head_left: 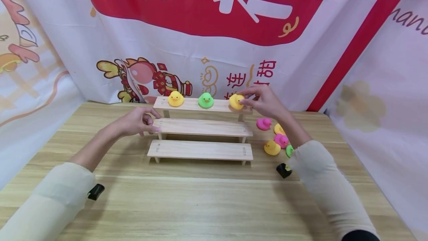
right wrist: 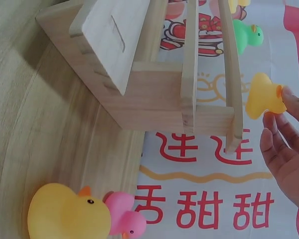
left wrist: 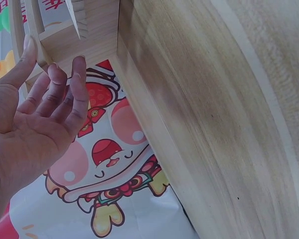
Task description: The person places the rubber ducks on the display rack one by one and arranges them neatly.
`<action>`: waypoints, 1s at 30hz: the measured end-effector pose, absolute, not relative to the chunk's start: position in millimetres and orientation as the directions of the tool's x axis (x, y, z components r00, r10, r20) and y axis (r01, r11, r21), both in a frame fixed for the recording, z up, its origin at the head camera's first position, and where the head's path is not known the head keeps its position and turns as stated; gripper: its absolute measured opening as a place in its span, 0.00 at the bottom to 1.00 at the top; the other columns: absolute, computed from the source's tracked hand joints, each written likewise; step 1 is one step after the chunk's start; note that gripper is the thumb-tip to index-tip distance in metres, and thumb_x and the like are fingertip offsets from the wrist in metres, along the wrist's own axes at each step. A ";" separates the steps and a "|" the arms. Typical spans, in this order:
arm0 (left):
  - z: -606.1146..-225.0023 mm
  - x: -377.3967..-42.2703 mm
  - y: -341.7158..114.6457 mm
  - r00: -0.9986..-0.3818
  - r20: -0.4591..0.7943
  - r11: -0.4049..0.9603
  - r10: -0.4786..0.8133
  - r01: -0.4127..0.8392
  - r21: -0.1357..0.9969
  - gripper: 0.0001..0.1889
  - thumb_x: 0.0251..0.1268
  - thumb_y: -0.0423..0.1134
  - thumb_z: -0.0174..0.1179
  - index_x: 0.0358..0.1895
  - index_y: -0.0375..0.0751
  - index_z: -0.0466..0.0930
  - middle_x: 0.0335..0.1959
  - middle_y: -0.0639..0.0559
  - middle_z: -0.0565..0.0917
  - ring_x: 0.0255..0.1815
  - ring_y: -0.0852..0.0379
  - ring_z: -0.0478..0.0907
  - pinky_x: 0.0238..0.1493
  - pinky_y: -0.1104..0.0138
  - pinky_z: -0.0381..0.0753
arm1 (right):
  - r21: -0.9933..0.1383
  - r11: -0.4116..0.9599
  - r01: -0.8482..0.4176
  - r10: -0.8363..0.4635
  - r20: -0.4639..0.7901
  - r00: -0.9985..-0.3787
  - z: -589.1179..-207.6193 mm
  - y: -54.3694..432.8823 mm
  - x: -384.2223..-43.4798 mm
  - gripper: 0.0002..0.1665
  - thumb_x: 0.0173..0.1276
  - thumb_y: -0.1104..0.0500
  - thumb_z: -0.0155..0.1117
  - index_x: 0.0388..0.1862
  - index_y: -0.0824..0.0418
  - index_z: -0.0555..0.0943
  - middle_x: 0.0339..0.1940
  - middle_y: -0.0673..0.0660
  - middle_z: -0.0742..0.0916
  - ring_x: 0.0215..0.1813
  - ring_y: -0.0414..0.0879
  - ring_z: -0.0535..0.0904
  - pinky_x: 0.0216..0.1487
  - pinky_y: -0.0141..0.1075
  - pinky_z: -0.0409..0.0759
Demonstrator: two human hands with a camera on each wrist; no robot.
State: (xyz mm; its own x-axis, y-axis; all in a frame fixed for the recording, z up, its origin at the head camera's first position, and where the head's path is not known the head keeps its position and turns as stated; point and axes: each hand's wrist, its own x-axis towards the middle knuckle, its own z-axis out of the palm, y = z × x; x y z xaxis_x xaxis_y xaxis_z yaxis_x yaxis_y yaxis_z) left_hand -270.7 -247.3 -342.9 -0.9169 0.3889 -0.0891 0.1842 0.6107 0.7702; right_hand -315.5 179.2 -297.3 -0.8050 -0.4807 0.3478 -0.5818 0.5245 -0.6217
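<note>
A three-tier wooden display stand [head_left: 200, 149] rests on the table. My left hand [head_left: 139, 121] is at the left end of its middle shelf [head_left: 204, 127], with the shelf's end [left wrist: 43, 60] between thumb and fingers. At the right end of the top shelf, my right hand [head_left: 264, 100] pinches a yellow rubber duck [head_left: 236, 101] between thumb and fingertips. In the right wrist view this duck [right wrist: 264, 96] shows close beside the top board. Another yellow duck [head_left: 175, 99] sits at the left of the top shelf, and a green duck [head_left: 206, 100] at its middle.
Right of the stand, several loose ducks lie on the table [head_left: 187, 203]: a pink duck [head_left: 264, 124], another pink duck [head_left: 281, 141], a yellow duck [head_left: 272, 147] and a green duck [head_left: 289, 151], partly behind the right sleeve. A printed cloth [head_left: 187, 29] hangs behind.
</note>
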 end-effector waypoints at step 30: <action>-343.3 -270.5 -247.5 -0.918 -0.091 0.592 0.385 0.170 0.788 0.25 0.63 0.31 0.73 0.59 0.24 0.73 0.27 0.50 0.77 0.28 0.56 0.76 0.24 0.63 0.83 | -0.592 0.584 -0.556 -0.501 0.276 -0.820 -293.4 153.7 -322.7 0.16 0.72 0.64 0.70 0.56 0.67 0.87 0.46 0.64 0.87 0.47 0.53 0.78 0.44 0.40 0.78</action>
State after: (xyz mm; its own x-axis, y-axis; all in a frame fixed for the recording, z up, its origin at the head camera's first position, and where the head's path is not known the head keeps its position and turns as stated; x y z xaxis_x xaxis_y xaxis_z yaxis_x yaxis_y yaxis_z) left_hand -270.5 -247.5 -343.3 -0.9182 0.3854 -0.0914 0.1701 0.5922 0.7876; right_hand -322.7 153.7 -293.4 -0.8201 -0.5015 0.2756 -0.5559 0.5839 -0.5916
